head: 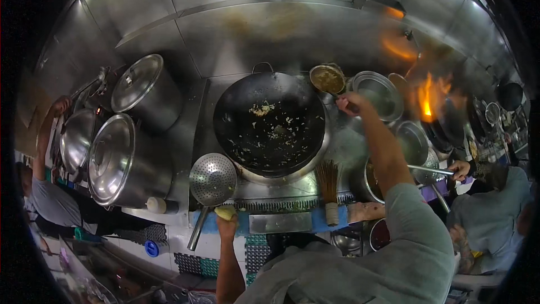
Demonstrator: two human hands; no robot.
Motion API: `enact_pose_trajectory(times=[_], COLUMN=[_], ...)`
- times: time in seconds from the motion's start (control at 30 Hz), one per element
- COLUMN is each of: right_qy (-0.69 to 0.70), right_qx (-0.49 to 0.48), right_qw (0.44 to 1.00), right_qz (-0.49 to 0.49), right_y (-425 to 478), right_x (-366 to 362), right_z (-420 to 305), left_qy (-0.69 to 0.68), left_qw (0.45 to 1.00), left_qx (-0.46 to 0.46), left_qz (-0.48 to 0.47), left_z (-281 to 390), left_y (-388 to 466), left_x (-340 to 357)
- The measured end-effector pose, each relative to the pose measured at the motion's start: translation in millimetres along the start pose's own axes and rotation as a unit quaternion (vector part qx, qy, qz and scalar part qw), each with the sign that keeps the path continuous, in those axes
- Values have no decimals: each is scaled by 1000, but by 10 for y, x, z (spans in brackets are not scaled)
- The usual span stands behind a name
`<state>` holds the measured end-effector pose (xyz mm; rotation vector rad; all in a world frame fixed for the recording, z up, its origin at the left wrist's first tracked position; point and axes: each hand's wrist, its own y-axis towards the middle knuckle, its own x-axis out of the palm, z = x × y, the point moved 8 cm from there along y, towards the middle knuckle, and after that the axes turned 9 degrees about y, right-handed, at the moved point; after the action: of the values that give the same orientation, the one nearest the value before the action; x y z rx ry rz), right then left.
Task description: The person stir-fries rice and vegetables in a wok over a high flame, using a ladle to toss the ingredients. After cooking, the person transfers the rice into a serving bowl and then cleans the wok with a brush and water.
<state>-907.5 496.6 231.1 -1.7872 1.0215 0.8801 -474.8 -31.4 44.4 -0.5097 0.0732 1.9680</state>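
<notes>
A large black wok (pixel 270 135) with scattered food bits sits on the stove before me. My right hand (pixel 350 104) grips the handle of a ladle (pixel 327 79), whose bowl is at the wok's upper right, over or beside another container; which, I cannot tell. My left hand (pixel 227 219) holds a folded yellow cloth (pixel 225 212) at the stove's front edge. Just left of it, a perforated steel strainer (pixel 213 179) rests with its handle pointing towards me. A bamboo wok brush (pixel 328 181) stands near the wok's lower right.
Lidded stockpots (pixel 112 159) stand at left, with a squeeze bottle (pixel 156 205) near the edge. Steel pots (pixel 377 95) are at right. Flames (pixel 427 99) rise from a far-right wok. A co-worker (pixel 493 211) holds a metal handle there; another person (pixel 57 202) reaches in at far left.
</notes>
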Motion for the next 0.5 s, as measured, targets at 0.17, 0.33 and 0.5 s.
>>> enact_pose_trajectory(times=[0.17,0.33,0.5], right_qy=[-169,-135,-123], right_qx=[92,242,198], right_qw=[970,930,889], right_qz=[150,241,394], right_y=[-531,-1288,-1806], right_x=[10,-295,-231], right_z=[-358,40,1111], left_qy=[12,3,-124], left_qw=[993,981,975], left_qx=[19,-50,-75], left_qz=[-118,-187,-170], left_z=[-14,-84,350], left_y=[-88,-328,-443], left_x=[-22,-88,-141])
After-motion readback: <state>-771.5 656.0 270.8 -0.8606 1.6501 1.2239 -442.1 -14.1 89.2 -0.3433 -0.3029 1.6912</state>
